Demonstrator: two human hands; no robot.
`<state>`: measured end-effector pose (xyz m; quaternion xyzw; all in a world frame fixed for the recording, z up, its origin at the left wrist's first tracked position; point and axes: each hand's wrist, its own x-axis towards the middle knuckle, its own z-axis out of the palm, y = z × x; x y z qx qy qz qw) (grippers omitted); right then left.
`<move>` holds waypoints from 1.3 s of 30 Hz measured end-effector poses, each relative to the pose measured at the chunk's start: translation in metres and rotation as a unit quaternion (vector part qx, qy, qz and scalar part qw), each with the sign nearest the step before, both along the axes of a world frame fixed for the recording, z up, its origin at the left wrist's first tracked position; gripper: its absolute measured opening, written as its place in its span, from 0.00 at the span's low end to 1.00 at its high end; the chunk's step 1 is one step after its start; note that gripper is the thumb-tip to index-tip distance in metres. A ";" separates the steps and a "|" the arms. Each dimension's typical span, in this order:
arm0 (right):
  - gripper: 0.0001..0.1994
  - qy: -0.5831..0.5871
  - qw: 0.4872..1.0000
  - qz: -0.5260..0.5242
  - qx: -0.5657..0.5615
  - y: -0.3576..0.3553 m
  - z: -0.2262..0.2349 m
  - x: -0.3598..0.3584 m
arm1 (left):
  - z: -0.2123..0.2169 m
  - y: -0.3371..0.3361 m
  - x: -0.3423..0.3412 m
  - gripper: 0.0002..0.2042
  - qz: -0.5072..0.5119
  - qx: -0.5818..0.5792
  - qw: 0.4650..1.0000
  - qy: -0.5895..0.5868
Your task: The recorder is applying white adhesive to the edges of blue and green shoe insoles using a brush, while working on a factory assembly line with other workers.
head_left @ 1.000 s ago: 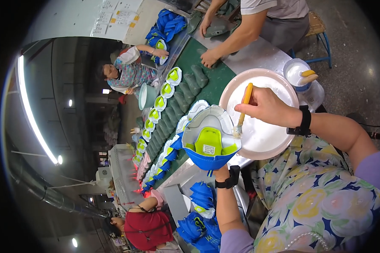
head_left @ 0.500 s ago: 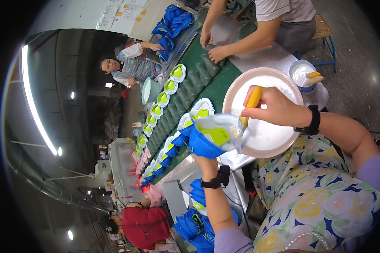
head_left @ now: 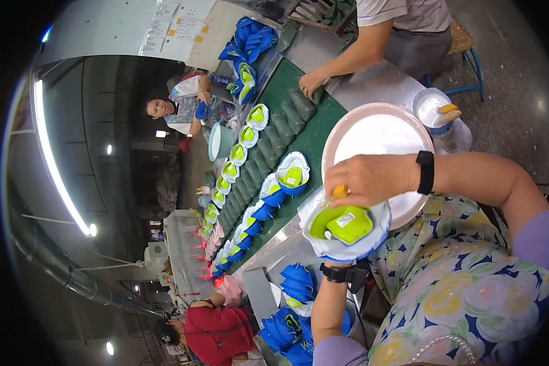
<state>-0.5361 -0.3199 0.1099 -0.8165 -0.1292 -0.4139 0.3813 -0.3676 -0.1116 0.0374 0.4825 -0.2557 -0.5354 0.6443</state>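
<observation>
From below, my left hand (head_left: 338,263) holds a blue shoe upper (head_left: 349,226) with a white rim and lime-green lining, and its opening faces up. Most of the fingers are hidden under the upper. My right hand (head_left: 369,178) grips a brush by its yellow handle (head_left: 340,192) over the far side of that opening. The brush's bristles are hidden by my hand and the upper. Just beyond the right hand stands a wide pinkish basin (head_left: 327,146) of white liquid.
A green conveyor belt (head_left: 324,125) carries rows of shoe uppers (head_left: 293,175) and dark shoe-shaped pieces (head_left: 299,105). At right is a small pot (head_left: 432,104) with a yellow-handled brush. Blue uppers (head_left: 283,326) lie piled at lower left. A co-worker's hand (head_left: 311,82) reaches onto the belt.
My left hand has moved the upper right and nearer, turning its opening upward. My right hand has come down and left from over the basin. The co-worker across the belt has withdrawn one hand.
</observation>
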 end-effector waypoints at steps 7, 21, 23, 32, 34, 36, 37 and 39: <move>0.12 0.202 0.975 -0.066 0.071 -0.029 -0.002 -0.010 | 0.019 -0.015 -0.005 0.23 0.018 -0.004 0.999 0.029; 0.07 0.087 0.991 -0.040 -0.093 -0.015 0.005 -0.027 | 0.046 -0.013 -0.013 0.25 0.157 -0.065 0.983 -0.064; 0.08 0.136 0.981 -0.066 -0.119 -0.015 0.007 -0.039 | 0.044 -0.010 -0.012 0.25 0.186 -0.089 0.974 -0.097; 0.10 0.030 0.975 -0.032 0.219 0.043 -0.009 -0.040 | -0.004 0.001 0.029 0.25 0.263 -0.131 0.936 -0.194; 0.11 0.056 0.986 -0.033 0.154 0.044 -0.020 -0.036 | -0.005 0.012 0.040 0.24 0.277 -0.089 0.933 -0.213; 0.11 0.052 0.985 -0.039 0.162 0.032 -0.017 -0.035 | -0.015 0.015 0.046 0.24 0.288 -0.139 0.940 -0.118; 0.11 0.054 0.985 -0.082 0.140 0.024 -0.017 -0.038 | -0.025 0.017 0.053 0.24 0.297 -0.123 0.943 -0.088; 0.09 0.048 0.979 -0.116 0.158 0.016 -0.011 -0.039 | -0.029 0.017 0.067 0.17 0.346 -0.100 0.924 -0.129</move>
